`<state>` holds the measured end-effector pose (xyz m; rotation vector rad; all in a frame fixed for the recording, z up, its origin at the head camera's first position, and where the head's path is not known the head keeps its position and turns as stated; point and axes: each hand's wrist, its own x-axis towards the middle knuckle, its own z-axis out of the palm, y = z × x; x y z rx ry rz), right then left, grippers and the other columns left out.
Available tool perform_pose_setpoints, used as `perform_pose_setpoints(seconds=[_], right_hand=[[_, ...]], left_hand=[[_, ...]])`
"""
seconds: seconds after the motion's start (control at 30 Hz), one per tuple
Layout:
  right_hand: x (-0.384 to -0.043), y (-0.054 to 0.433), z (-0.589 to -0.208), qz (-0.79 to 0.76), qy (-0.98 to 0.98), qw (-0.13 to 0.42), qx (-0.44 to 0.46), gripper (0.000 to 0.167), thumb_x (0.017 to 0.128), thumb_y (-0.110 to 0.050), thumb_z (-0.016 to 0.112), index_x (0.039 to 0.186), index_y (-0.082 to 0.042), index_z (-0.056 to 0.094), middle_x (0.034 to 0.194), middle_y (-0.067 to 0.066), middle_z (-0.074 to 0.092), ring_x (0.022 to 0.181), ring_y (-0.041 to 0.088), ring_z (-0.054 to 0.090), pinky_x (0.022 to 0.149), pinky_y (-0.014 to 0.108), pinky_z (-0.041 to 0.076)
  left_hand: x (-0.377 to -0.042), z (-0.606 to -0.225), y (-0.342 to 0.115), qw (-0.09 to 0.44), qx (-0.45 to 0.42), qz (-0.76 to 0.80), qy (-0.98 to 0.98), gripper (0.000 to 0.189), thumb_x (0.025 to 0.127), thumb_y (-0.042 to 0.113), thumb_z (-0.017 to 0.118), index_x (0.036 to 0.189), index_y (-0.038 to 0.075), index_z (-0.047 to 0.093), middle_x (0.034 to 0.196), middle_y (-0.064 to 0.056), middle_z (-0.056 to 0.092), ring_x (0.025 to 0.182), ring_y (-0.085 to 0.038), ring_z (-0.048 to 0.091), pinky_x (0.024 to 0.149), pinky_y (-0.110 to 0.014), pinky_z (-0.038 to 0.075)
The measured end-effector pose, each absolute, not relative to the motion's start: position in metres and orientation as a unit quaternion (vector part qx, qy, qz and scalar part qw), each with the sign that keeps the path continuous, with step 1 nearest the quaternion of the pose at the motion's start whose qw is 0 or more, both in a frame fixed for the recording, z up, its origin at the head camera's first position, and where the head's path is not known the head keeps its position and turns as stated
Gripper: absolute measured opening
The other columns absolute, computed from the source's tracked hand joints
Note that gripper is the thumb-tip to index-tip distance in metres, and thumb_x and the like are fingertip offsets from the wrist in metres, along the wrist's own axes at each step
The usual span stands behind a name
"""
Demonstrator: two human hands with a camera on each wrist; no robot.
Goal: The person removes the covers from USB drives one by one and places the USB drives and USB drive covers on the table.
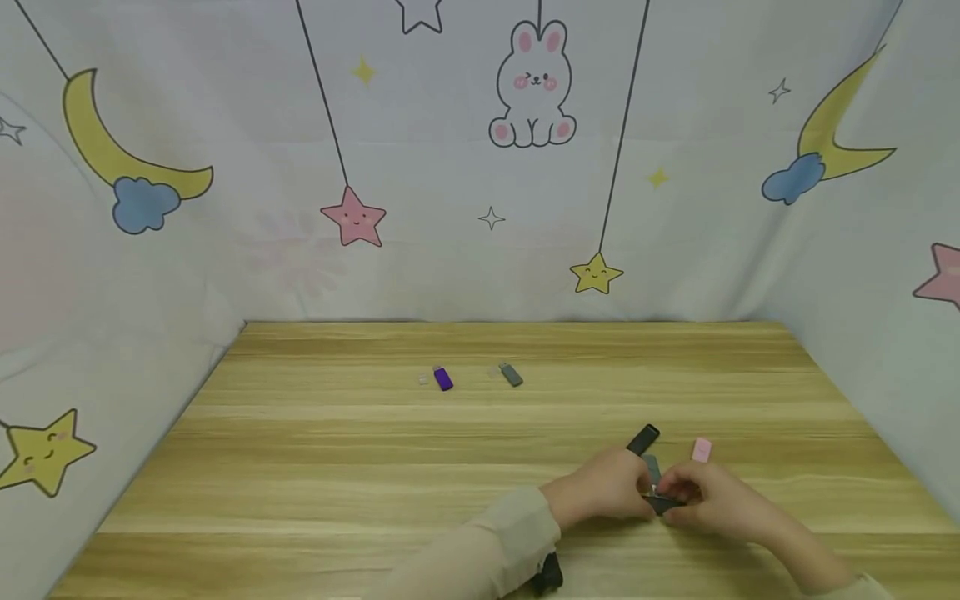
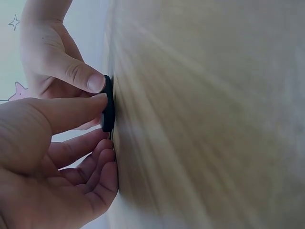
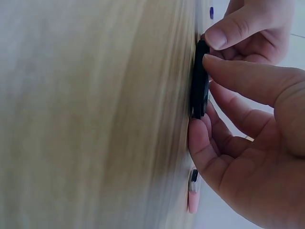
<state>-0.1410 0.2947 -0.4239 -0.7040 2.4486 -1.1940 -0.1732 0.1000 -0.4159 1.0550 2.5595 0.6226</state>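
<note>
Near the front right of the table, both hands work on one small flat black piece (image 1: 663, 504), held low over the wood. My left hand (image 1: 609, 482) grips it from the left, thumb at its edge. From the other side my right hand (image 1: 716, 502) pinches it, with the thumb on top in the right wrist view. Fingers cover part of the black piece (image 3: 200, 81), and its kind cannot be made out. Just beyond the fingertips lies a grey stick (image 1: 651, 468), partly hidden. A longer black stick (image 1: 643, 439) pokes out behind the left hand.
Beyond the right hand lies a pink USB stick (image 1: 702, 450). Farther back are a purple USB stick (image 1: 443, 379) and a grey USB stick (image 1: 512, 375), each with a small clear cap beside it. A printed cloth wall (image 1: 435, 283) borders the wooden table (image 1: 337, 467).
</note>
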Motion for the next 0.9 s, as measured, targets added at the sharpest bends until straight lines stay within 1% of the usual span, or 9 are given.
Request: perform_pose_setpoints(seconds=[0.17, 0.33, 0.53, 0.9], right_hand=[[-0.1397, 0.2928, -0.4246, -0.416, 0.863, 0.161, -0.238, 0.022, 0.082, -0.008, 0.074, 0.098, 0.002, 0.062, 0.091, 0.006, 0.063, 0.078, 0.003, 0.057, 0.067, 0.022, 0.050], [-0.1394, 0.2917, -0.4254, -0.411, 0.867, 0.164, -0.229, 0.021, 0.081, -0.009, 0.075, 0.096, 0.000, 0.063, 0.088, 0.003, 0.063, 0.076, 0.002, 0.056, 0.066, 0.022, 0.049], [-0.1371, 0.2894, -0.4222, -0.412, 0.867, 0.175, -0.220, 0.021, 0.080, -0.008, 0.075, 0.095, -0.001, 0.062, 0.085, 0.003, 0.062, 0.073, 0.003, 0.053, 0.064, 0.022, 0.047], [-0.1362, 0.2876, -0.4233, -0.392, 0.876, 0.152, -0.236, 0.024, 0.078, -0.011, 0.078, 0.093, -0.003, 0.061, 0.083, 0.000, 0.058, 0.072, 0.002, 0.050, 0.062, 0.022, 0.045]], left_hand=[[-0.1737, -0.4181, 0.1020, 0.147, 0.367, 0.203, 0.896, 0.012, 0.077, 0.021, 0.078, 0.073, 0.013, 0.071, 0.058, 0.012, 0.053, 0.053, -0.002, 0.045, 0.048, -0.013, 0.035], [-0.1737, -0.4184, 0.1026, 0.149, 0.369, 0.199, 0.896, 0.005, 0.076, 0.016, 0.077, 0.074, 0.014, 0.073, 0.056, 0.013, 0.054, 0.051, -0.001, 0.045, 0.047, -0.012, 0.035], [-0.1741, -0.4191, 0.1026, 0.158, 0.373, 0.202, 0.892, 0.005, 0.077, 0.013, 0.076, 0.074, 0.015, 0.073, 0.055, 0.013, 0.053, 0.051, -0.001, 0.045, 0.048, -0.012, 0.036], [-0.1740, -0.4158, 0.1019, 0.143, 0.389, 0.199, 0.888, 0.007, 0.075, 0.014, 0.078, 0.079, 0.014, 0.073, 0.062, 0.012, 0.056, 0.055, -0.001, 0.047, 0.051, -0.011, 0.036]])
